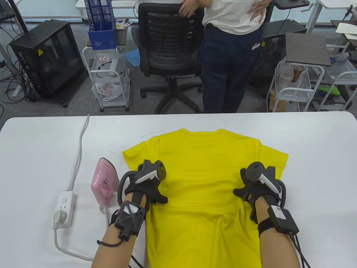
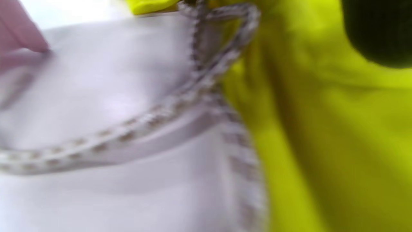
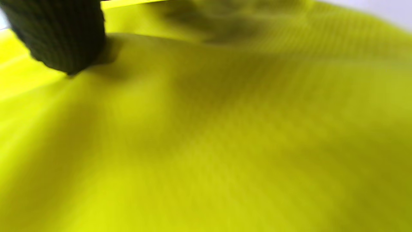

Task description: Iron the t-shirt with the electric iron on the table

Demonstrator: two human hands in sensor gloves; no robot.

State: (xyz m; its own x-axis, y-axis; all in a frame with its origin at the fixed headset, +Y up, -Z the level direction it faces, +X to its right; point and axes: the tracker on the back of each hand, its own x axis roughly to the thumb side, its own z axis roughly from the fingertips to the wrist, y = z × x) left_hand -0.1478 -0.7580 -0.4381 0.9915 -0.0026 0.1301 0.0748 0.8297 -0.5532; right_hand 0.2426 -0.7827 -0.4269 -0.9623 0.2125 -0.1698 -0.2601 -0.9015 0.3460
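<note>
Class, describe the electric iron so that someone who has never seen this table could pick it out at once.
Start at the white table and find the yellow t-shirt spread across its middle. Just off the shirt's left sleeve, beside the left hand, stands the iron. It is the only pink thing there; the white power strip lies farther left.

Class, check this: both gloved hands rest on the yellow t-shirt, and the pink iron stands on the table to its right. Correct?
Not quite. In the table view the pink iron stands to the left of the yellow t-shirt, beside the left hand. The right hand also rests on the shirt.
</note>
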